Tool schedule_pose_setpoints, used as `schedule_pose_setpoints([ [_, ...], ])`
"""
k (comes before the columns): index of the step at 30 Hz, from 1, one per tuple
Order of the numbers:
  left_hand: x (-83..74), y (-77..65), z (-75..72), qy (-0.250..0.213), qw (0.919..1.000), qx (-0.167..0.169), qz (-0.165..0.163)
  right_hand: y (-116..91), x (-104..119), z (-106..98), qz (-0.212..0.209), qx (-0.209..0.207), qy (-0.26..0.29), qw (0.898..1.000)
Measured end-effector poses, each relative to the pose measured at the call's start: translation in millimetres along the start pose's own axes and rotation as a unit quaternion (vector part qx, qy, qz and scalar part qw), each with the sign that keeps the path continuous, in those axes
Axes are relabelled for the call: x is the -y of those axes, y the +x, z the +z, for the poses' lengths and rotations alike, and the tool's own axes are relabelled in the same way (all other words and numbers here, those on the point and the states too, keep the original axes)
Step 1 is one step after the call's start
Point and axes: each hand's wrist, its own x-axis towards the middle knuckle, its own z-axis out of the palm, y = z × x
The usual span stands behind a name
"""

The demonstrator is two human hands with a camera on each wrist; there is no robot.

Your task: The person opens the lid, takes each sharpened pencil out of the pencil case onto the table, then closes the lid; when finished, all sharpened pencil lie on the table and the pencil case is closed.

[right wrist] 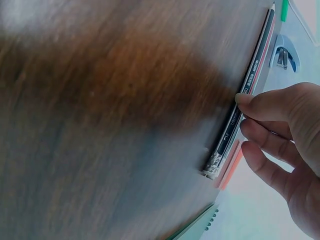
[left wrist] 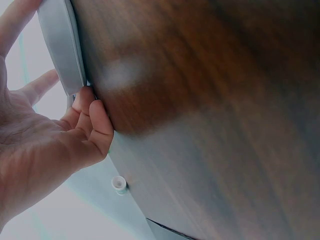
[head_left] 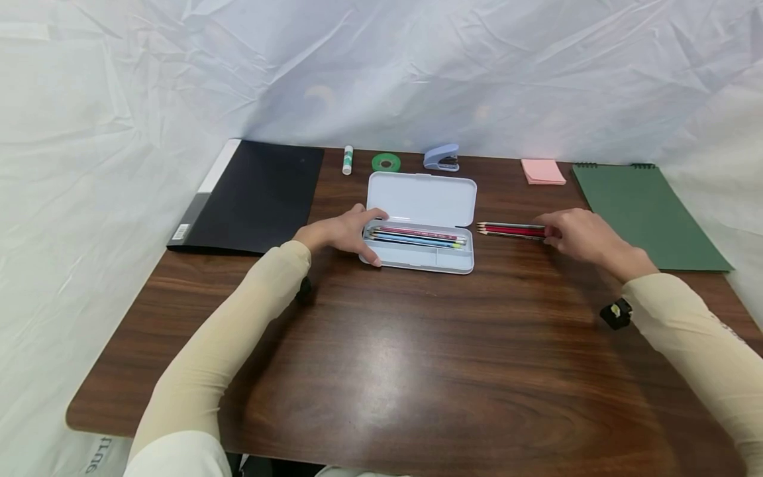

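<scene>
Clock positions are taken from the white pencil case point(head_left: 411, 257), twelve being directly away from the person. The case rests on the brown table point(head_left: 447, 371), its lid point(head_left: 422, 199) folded back toward twelve, which leaves the tray accessible. The tray pencils point(head_left: 417, 241) lie lengthwise in the rear section, evidently to suit its long shape.

Left hand point(head_left: 341, 230), at nine: thumb and forefinger are spread wide and grip the end of the case, thumb at the front edge, forefinger near the hinge — in my judgement, to stop it sliding.

Right hand point(head_left: 575, 233), at three: thumb and forefinger nearly meet, pinching the bunched pencils point(head_left: 511, 230) behind their middle, points toward nine. The hold presumably keeps them aligned; their exact number cannot be told.

Surroundings: black folder point(head_left: 262, 192) at nine, beyond the left hand; glue stick point(head_left: 348, 160) between ten and eleven; green tape point(head_left: 386, 157) at eleven; stapler point(head_left: 440, 156) near one; pink notes point(head_left: 543, 171) between two and three; green pad point(head_left: 646, 218) at three, beyond the right hand.
</scene>
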Motion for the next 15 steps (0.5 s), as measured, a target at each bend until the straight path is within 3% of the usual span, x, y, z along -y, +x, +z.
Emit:
schedule_pose_setpoints([
  [15, 1.3, 2.1, 0.6, -0.002, 1.0, 0.0, 0.001, 0.1, -3.6, 0.4, 0.017, -0.012, -0.001, 1.0],
])
